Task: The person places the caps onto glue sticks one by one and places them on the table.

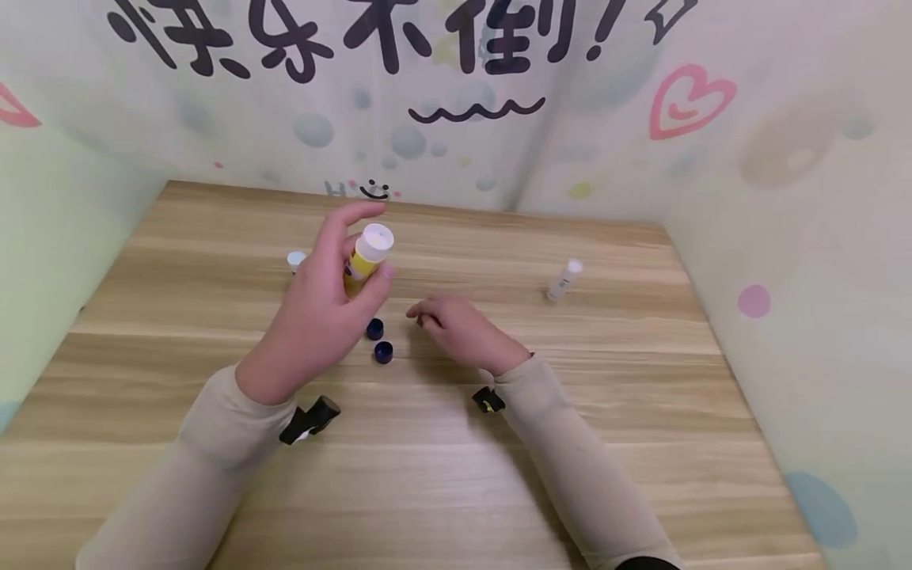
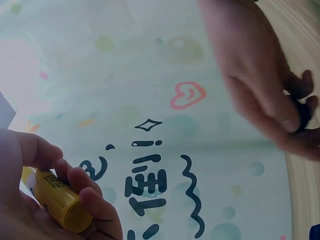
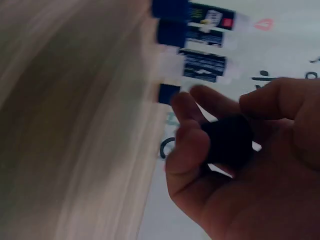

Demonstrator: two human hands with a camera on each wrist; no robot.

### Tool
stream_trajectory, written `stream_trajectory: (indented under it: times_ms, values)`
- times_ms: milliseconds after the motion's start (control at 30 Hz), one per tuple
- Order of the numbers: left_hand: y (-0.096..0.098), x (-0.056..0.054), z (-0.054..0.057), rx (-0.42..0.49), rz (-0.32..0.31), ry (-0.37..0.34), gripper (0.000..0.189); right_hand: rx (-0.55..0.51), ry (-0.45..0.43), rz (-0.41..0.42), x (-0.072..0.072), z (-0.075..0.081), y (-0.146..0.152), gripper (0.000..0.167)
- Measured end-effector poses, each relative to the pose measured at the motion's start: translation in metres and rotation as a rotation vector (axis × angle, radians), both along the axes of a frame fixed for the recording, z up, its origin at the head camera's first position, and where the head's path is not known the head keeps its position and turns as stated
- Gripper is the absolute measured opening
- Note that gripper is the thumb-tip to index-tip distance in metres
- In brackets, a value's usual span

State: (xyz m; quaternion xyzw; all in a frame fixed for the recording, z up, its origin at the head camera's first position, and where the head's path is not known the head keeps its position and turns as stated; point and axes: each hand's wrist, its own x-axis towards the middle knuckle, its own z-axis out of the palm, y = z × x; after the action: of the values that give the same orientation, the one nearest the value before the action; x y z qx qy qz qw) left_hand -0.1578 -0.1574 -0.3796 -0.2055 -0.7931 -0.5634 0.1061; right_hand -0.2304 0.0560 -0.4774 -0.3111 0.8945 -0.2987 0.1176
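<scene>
My left hand (image 1: pixel 306 324) is raised over the table and grips a yellow glue stick (image 1: pixel 362 264), its white end tilted upward in the head view. Seen from the left wrist, the fingers curl around the yellow barrel (image 2: pixel 59 202). Low above the table, my right hand (image 1: pixel 473 336) pinches a dark cap (image 3: pixel 230 142) between thumb and fingers; the head view hides that cap. Two navy caps lie between the hands, a farther cap (image 1: pixel 374 329) and a nearer cap (image 1: pixel 383 353).
A slim white tube (image 1: pixel 564 282) stands upright toward the back right. Behind my left hand shows a white round top (image 1: pixel 295 260). In the right wrist view, several navy-labelled tubes (image 3: pixel 204 66) stand in a row. A printed cloth wall (image 1: pixel 456 150) borders the wooden table (image 1: pixel 413 475).
</scene>
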Motion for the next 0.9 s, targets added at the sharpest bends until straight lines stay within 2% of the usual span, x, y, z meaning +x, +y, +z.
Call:
stream_trajectory:
  times_ms: [100, 267, 467, 700, 900]
  values:
    - [0.001, -0.001, 0.002, -0.008, -0.019, 0.003, 0.055, 0.074, 0.046, 0.045, -0.001, -0.008, -0.003, 0.031]
    - [0.0, -0.001, 0.005, -0.014, -0.024, 0.021, 0.056, 0.043, 0.077, 0.031, 0.001, -0.008, -0.004, 0.04]
    - [-0.006, 0.001, 0.008, 0.001, 0.004, 0.045, 0.058, 0.086, 0.097, 0.031, 0.004, -0.007, -0.005, 0.048]
    - [-0.015, -0.001, 0.012, 0.009, 0.028, 0.048, 0.058, 0.062, 0.135, 0.074, 0.004, -0.014, -0.007, 0.059]
    - [-0.025, -0.004, 0.014, 0.014, 0.064, 0.031, 0.058, 0.054, 0.174, 0.103, 0.004, -0.017, -0.01, 0.056]
